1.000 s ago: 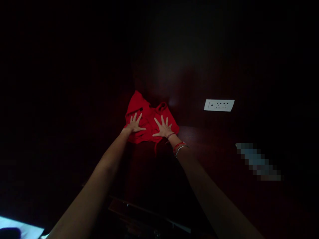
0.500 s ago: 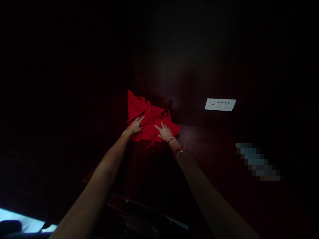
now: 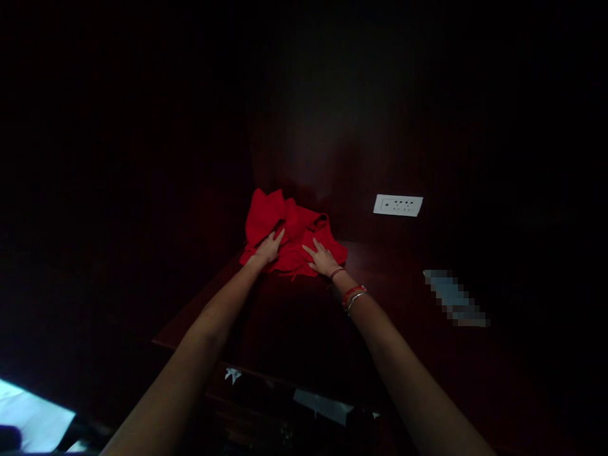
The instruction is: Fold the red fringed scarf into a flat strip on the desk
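Here, red cloth (image 3: 299, 221) lies well behind the desk's front edge (image 3: 266, 372).

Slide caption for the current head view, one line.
Left hand and right hand on a rumpled red cloth, a white socket panel to the right.

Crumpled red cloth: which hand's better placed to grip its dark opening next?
Likely the right hand: its fingers touch the red cloth just below that opening; the left hand is farther.

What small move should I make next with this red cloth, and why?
Perhaps smooth the red cloth with your left hand, since folds stand up just beyond it, while your right hand rests on the cloth's other side.
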Action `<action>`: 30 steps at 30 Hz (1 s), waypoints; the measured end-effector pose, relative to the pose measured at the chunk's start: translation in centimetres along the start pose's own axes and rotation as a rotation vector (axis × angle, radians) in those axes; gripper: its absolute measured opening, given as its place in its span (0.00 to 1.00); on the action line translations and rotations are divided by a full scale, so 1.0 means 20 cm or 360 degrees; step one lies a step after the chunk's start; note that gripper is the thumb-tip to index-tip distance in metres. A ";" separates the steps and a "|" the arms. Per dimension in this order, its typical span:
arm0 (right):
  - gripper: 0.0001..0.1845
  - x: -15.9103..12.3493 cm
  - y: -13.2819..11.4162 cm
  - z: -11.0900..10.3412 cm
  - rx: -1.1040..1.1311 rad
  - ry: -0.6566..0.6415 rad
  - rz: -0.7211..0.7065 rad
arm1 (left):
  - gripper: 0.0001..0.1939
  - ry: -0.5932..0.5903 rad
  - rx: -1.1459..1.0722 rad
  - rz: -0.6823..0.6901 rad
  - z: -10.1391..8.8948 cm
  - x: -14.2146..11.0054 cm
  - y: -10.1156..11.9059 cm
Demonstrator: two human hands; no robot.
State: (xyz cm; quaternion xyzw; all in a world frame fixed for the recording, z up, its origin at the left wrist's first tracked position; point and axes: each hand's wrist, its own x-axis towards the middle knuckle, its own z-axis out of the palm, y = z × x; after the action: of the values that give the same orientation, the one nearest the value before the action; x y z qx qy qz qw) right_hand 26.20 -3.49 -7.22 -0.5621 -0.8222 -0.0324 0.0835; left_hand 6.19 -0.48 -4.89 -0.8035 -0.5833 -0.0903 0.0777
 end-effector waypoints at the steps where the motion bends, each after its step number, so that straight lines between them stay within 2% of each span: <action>1: 0.36 -0.01 0.02 -0.02 0.0034 0.0007 -0.0033 | 0.35 0.0016 0.0012 -0.0015 -0.03 0.00 0.02; 3: 0.36 -0.01 0.07 -0.07 0.0093 0.0128 -0.0078 | 0.30 0.0064 0.0023 -0.0024 -0.13 -0.01 0.03; 5: 0.38 0.00 0.11 -0.13 0.0161 0.0335 0.0022 | 0.26 0.0196 0.0026 0.0042 -0.24 -0.01 0.02; 7: 0.40 0.03 0.15 -0.17 0.0274 0.0439 0.0321 | 0.29 0.0414 0.0047 0.0155 -0.32 -0.01 0.02; 9: 0.43 0.07 0.17 -0.17 0.0411 0.0360 0.0658 | 0.36 0.0536 0.0070 0.0209 -0.35 0.01 0.04; 10: 0.45 0.09 0.17 -0.15 0.0477 0.0275 0.0770 | 0.41 0.0500 0.0067 0.0192 -0.33 0.03 0.05; 12: 0.47 0.12 0.16 -0.10 0.0582 0.0094 0.0842 | 0.49 0.0254 0.0027 0.0080 -0.27 0.06 0.06; 14: 0.48 0.14 0.13 -0.04 0.0630 -0.0008 0.0768 | 0.53 -0.0024 -0.0019 -0.0067 -0.19 0.10 0.04; 16: 0.45 0.16 0.10 0.02 0.0623 0.0021 0.0668 | 0.53 -0.0163 -0.0039 -0.0192 -0.11 0.14 0.01; 19: 0.36 0.20 0.07 0.04 0.0592 0.0148 0.0577 | 0.49 -0.0175 -0.0029 -0.0285 -0.05 0.19 -0.07; 23: 0.20 0.21 0.03 0.01 0.0593 0.0284 0.0556 | 0.41 -0.0185 0.0032 -0.0370 -0.02 0.24 -0.14; 27: 0.19 0.15 0.08 -0.06 0.0629 0.0459 0.0731 | 0.36 -0.0090 0.0102 -0.0376 0.00 0.22 -0.13; 30: 0.22 0.05 0.24 -0.18 0.0678 0.0612 0.0934 | 0.33 0.0059 0.0133 -0.0299 0.01 0.16 -0.11</action>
State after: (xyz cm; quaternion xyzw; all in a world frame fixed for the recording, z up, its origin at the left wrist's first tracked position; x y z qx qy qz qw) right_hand 30.59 -1.36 -3.73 -0.7265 -0.5848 0.0592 0.3559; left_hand 5.10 3.22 -4.20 -0.7394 -0.6578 -0.0876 0.1132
